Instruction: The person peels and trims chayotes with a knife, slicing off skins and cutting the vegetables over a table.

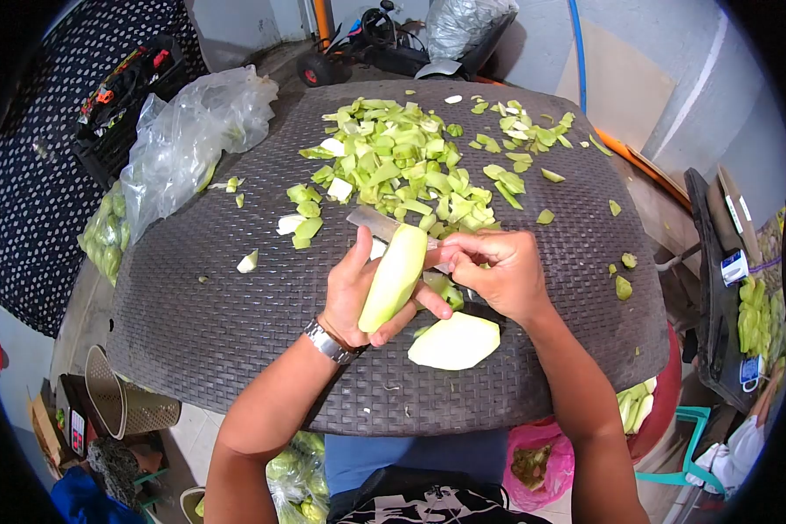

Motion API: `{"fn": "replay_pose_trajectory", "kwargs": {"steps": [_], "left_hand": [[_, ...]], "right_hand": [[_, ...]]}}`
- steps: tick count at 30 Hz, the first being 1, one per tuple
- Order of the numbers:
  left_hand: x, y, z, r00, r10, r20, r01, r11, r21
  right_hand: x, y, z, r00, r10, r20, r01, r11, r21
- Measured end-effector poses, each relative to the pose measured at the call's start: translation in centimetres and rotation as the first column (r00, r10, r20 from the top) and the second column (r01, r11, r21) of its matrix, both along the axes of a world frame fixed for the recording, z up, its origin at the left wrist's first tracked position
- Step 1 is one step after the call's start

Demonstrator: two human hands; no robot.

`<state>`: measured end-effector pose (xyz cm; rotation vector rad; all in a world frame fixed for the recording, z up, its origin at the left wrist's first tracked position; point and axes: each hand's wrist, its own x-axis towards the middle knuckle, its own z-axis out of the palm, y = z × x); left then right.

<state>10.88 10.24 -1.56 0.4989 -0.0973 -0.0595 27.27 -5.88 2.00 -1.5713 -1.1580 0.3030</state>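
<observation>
My left hand [349, 301] cradles a peeled pale green vegetable [395, 278], which looks like a chayote, long and tilted upright across the palm. My right hand [506, 271] is closed around a knife [375, 224]. The flat blade passes behind the chayote and its tip shows on the left; the handle is hidden in my fingers. A second pale peeled piece [456, 341] lies on the table just below my hands. Beyond them spreads a large heap of green peelings [402, 148], with a few bits partly hidden under my hands.
The dark woven-pattern table [236, 349] carries scattered peelings [533, 131] at the back right. A clear plastic bag [205, 118] lies along its left edge. A pink bag [541, 467] and a red tub [664, 402] with pale pieces are below on the right.
</observation>
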Motion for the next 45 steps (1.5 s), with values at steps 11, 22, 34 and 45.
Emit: {"fn": "replay_pose_trajectory", "kwargs": {"steps": [11,22,34,45], "left_hand": [[0.0,-0.7,2.0,0.993,0.113,-0.025,-0.102,0.955,0.279],[0.3,0.2,1.9,0.972,0.219,-0.086,-0.163,0.889,0.428],[0.5,-0.4,2.0,0.969,0.232,-0.078,-0.178,0.886,0.428],[-0.3,-0.4,3.7,0.933,0.325,-0.153,-0.16,0.757,0.633]], "right_hand": [[-0.2,0.1,0.0,0.985,-0.009,0.173,0.005,1.0,0.027],[2.3,-1.6,0.1,0.869,0.088,0.487,0.105,0.929,-0.356],[1.7,-1.6,2.1,0.948,0.004,0.317,0.161,0.856,-0.492],[2.6,-1.5,2.7,0.886,0.062,-0.459,-0.15,0.976,-0.158]]}}
